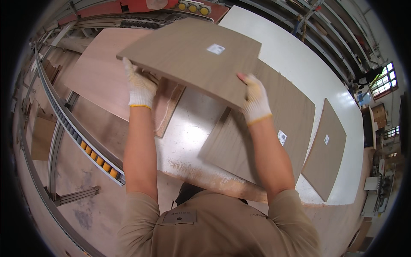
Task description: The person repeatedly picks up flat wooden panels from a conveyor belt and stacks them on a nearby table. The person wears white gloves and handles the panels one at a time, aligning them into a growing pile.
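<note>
Both hands wear white knit work gloves with yellow cuffs. My left hand grips the left corner of a wood-grain panel, its fingers hidden beneath. At the near right edge of that panel, my right hand holds on, its bare thumb tip over the top face. The held panel is raised and bears a white label. Below and right of it, a second wood-grain panel lies on the white worktable, with a label near my right forearm. A smaller labelled panel lies farther right.
A large pinkish board lies at the left, near a curved roller track with yellow rollers. Under the held panel shows a board with a rough edge. Metal racks stand behind the table, and machinery with yellow round parts at the top.
</note>
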`<state>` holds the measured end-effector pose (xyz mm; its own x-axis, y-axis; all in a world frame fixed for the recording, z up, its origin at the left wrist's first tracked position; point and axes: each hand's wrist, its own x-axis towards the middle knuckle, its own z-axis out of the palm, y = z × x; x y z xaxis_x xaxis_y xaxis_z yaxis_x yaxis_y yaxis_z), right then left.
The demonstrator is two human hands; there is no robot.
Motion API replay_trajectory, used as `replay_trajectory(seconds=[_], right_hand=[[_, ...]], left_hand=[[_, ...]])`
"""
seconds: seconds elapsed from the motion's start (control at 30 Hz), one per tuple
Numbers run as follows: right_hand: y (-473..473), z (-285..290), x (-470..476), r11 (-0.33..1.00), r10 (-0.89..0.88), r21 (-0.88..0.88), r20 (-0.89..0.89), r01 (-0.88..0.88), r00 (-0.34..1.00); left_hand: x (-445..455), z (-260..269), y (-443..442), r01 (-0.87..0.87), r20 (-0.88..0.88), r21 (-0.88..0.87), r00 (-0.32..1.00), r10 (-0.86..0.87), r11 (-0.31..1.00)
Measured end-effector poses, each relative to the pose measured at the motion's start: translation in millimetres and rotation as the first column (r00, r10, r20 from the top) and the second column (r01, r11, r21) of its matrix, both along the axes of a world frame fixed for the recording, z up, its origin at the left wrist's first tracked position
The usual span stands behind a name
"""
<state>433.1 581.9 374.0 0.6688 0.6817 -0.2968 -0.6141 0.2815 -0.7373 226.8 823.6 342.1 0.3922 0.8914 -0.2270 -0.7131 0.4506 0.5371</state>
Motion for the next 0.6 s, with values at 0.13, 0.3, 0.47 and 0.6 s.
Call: replay_trajectory(seconds=[0.13, 0.3, 0.47, 0.6], right_hand=[[-119.2, 10.4, -14.2, 0.954, -0.120, -0.237, 0.253, 0.182, 0.960], [-258.4, 27.1, -44.3, 0.983, -0.149, -0.072, 0.205, 0.167, 0.967], [-324.9, 27.5, -50.1, 0.964, -0.174, -0.158, 0.239, 0.215, 0.955], [-362.3, 45.9, -18.1, 0.619, 0.233, -0.772, 0.358, 0.146, 0.904]], left_hand=[[-19.9, 13.4, -43.5, -0.015, 0.052, 0.112, 0.999, 0.009, 0.994], [-64.7, -1.9, -173.1, 0.309, -0.323, 0.296, 0.923, -0.210, 0.904], [-66.7, -6.9, -248.2, 0.488, -0.259, 0.214, 0.864, -0.432, 0.847], [-69.1, 24.5, -245.5, 0.839, -0.892, 0.442, 0.448, 0.061, 0.317]])
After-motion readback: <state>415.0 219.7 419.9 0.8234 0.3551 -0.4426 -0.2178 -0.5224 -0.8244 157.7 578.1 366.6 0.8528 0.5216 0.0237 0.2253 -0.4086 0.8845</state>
